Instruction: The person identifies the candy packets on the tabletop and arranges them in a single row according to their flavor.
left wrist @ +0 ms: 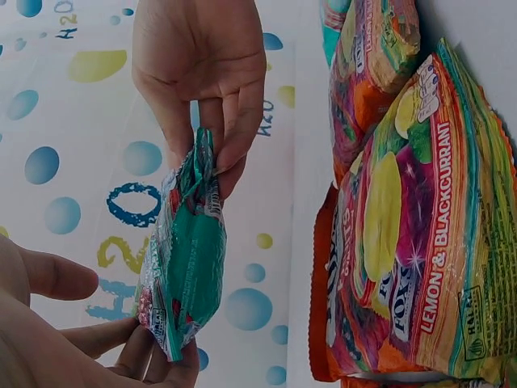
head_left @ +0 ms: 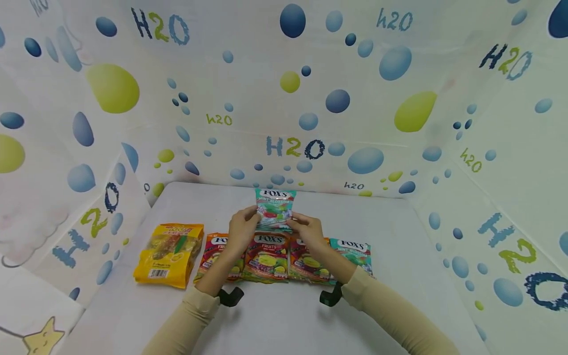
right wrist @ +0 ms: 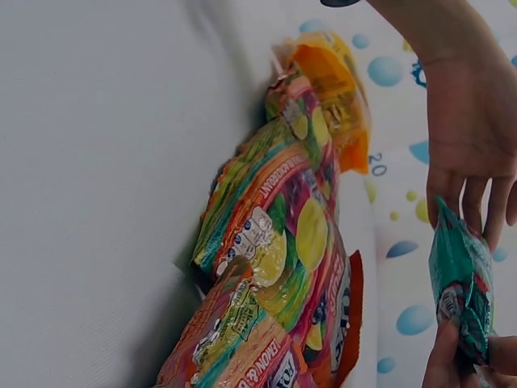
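Observation:
Both hands hold a teal FOX'S Mint Blossom candy bag (head_left: 275,209) above the table, its printed front facing me in the head view. My left hand (head_left: 243,229) is at the bag's left edge. In the left wrist view, its fingers (left wrist: 137,356) touch the bag while the thumb stands apart from it. My right hand (head_left: 308,229) pinches the opposite edge. Below the held bag, three red FOX'S Fruits candy bags (head_left: 266,256) sit side by side. Another teal FOX'S bag (head_left: 355,254) ends that row on the right, partly behind my right forearm.
A larger yellow candy bag (head_left: 166,254) lies left of the row. The white table (head_left: 284,320) is enclosed by a backdrop (head_left: 248,88) printed with blue and green drops. Black wrist mounts (head_left: 230,297) hang beneath both forearms, close to the row's front edge.

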### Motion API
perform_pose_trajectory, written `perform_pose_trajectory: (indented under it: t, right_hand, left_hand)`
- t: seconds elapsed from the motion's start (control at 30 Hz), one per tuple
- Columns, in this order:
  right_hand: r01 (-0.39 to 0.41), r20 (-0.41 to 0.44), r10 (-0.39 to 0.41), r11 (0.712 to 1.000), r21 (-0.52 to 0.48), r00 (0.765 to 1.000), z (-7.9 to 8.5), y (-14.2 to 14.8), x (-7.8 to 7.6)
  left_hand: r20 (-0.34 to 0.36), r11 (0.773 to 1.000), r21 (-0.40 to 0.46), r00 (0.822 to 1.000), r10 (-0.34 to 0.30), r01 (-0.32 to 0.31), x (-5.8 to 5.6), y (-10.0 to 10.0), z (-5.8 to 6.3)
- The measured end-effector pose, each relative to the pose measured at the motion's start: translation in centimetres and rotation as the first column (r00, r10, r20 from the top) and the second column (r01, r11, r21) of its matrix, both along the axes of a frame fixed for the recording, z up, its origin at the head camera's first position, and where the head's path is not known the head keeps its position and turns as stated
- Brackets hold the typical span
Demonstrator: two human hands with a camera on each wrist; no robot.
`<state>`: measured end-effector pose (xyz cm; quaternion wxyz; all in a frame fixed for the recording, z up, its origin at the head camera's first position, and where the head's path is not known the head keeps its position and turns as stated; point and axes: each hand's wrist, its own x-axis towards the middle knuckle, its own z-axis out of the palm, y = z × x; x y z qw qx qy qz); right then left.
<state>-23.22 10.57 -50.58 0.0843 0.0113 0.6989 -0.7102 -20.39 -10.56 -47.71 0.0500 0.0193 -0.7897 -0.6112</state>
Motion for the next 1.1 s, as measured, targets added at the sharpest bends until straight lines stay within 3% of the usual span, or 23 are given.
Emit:
perform_pose_trajectory:
  t: [0.47,1.1]
  right_hand:
    - [0.020,0.036,-0.020,1.000,-0.004,0.999,0.0,1.5,0.4]
    - [0.031,0.025,-0.030,0.997,-0.076,0.999,-0.9,4.0,1.1]
  left_hand:
    - [0.000,1.000,-0.007,1.000,-0.019,0.019,0.2,1.4,-0.1]
    - [0.034,0.992,-0.028,0.992,-0.119,0.120,0.5,3.3,-0.6]
